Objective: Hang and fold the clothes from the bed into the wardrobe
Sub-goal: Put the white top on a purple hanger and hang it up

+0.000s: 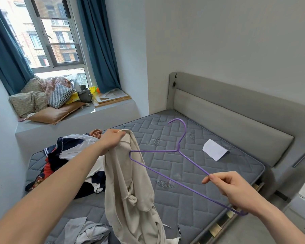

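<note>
A cream garment [130, 187] is held up at centre frame, gripped at its top edge by the left hand [111, 140], fingers curled round the fabric; the rest hangs down over the lower middle of the frame, above the mattress [192, 173]. A purple wire hanger [179, 150] is pinched at centre right by the right hand [231, 189], thumb and forefinger closed on one sloping arm, other fingers curled near the bottom bar. The hanger's left tip sits just beside the garment; contact cannot be told.

Step in hand is judged to be hanging: garment picked, hanger not yet threaded. For the next move, the neck or shoulder opening would need to be found and spread, then the hanger tip fed in; the fabric looks limp and bunched, so an opening may be hard to locate.

More clothes [69, 159] are piled at centre left on the mattress, and a grey piece [86, 231] at the lower edge. The wardrobe is not in view.
</note>
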